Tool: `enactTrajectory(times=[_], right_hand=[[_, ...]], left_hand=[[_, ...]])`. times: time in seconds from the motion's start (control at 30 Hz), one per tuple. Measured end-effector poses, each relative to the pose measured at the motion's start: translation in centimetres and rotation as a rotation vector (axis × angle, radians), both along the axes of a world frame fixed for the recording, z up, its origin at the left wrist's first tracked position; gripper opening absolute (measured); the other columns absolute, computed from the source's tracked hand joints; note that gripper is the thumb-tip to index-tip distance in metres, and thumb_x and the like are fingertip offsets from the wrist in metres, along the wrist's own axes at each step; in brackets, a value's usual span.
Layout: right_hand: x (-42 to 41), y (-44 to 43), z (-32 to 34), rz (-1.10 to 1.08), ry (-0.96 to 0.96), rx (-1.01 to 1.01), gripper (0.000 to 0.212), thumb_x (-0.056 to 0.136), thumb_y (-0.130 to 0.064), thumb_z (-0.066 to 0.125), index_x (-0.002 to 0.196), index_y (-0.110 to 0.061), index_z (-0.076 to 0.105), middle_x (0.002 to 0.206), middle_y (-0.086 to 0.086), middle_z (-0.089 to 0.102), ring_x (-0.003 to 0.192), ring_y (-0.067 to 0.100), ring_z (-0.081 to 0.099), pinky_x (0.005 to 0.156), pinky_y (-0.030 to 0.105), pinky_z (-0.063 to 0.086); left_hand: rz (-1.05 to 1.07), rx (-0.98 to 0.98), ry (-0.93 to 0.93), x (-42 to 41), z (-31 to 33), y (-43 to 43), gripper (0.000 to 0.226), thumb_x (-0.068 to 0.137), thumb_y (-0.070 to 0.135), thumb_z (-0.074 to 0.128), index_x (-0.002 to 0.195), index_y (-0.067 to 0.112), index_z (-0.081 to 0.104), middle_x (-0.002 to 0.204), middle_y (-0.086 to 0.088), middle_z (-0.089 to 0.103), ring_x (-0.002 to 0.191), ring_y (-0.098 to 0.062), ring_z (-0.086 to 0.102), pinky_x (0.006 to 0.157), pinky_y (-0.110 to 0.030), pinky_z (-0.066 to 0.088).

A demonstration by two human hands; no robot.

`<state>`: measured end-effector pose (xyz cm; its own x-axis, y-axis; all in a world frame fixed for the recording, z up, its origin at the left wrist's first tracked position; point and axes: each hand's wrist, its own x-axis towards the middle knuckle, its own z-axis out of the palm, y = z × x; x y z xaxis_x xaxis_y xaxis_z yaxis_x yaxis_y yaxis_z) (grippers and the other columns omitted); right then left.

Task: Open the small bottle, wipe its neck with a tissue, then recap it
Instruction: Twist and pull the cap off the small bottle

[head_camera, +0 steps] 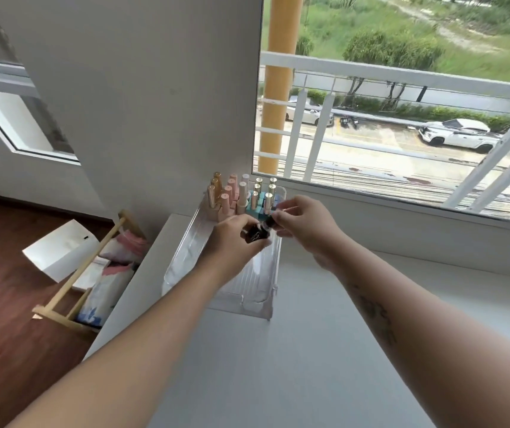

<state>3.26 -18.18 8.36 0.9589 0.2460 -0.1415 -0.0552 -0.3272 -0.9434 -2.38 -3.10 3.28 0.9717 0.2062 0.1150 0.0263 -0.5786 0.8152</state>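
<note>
A small black bottle (pixel 256 233) is held tilted above the clear plastic tray (pixel 185 251), its cap end pointing right. My left hand (pixel 232 239) wraps the bottle's body from the left. My right hand (pixel 303 223) pinches the black cap (pixel 271 221) with its fingertips. The cap sits against the bottle's neck; whether it is screwed tight is hidden by the fingers. No tissue shows in view.
Several nail polish bottles (pixel 241 196) with gold, pink and teal parts stand at the tray's far end. The tray rests on a white table (pixel 309 350) beside a window ledge (pixel 402 217). A wooden rack (pixel 77 285) with packets stands on the floor at left.
</note>
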Motion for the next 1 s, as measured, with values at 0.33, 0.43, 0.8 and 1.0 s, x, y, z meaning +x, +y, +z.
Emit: enactTrajectory(times=[0.33, 0.43, 0.8, 1.0], right_hand=[[-3.4, -10.2, 4.1, -0.046, 0.022, 0.005, 0.039, 0.083, -0.04, 0.074, 0.087, -0.002, 0.065, 0.07, 0.004, 0.064, 0.049, 0.012, 0.052, 0.042, 0.021, 0.039], [-4.4, -13.6, 4.8, -0.002, -0.012, -0.026, 0.041, 0.086, -0.035, 0.073, 0.093, 0.005, 0.066, 0.072, 0.005, 0.066, 0.048, 0.011, 0.053, 0.045, 0.023, 0.04], [-7.0, -25.0, 5.1, 0.327, -0.051, -0.254, 0.027, 0.086, -0.032, 0.073, 0.108, -0.02, 0.065, 0.09, -0.005, 0.065, 0.082, 0.021, 0.069, 0.068, 0.029, 0.058], [-7.4, -27.9, 4.1, 0.19, -0.07, -0.361, 0.034, 0.093, -0.041, 0.061, 0.079, -0.011, 0.065, 0.072, 0.001, 0.069, 0.052, 0.012, 0.061, 0.04, 0.015, 0.046]], left_hand=[[-0.034, 0.156, -0.156, -3.1, 5.5, -9.4, 0.026, 0.077, 0.023, 0.084, 0.093, 0.013, 0.067, 0.093, -0.005, 0.066, 0.087, -0.024, 0.064, 0.081, -0.042, 0.055], [-0.049, 0.187, -0.165, -4.5, 6.3, -12.9, 0.028, 0.077, 0.023, 0.084, 0.096, 0.01, 0.068, 0.095, -0.008, 0.066, 0.088, -0.025, 0.063, 0.079, -0.04, 0.054], [-0.068, 0.234, -0.08, -8.1, 5.8, -22.7, 0.029, 0.077, 0.02, 0.084, 0.1, 0.01, 0.069, 0.097, -0.007, 0.064, 0.087, -0.022, 0.062, 0.079, -0.033, 0.051], [-0.134, 0.276, -0.085, -8.6, 5.4, -26.0, 0.03, 0.076, 0.018, 0.084, 0.1, 0.01, 0.068, 0.095, -0.005, 0.063, 0.088, -0.023, 0.06, 0.08, -0.035, 0.05]])
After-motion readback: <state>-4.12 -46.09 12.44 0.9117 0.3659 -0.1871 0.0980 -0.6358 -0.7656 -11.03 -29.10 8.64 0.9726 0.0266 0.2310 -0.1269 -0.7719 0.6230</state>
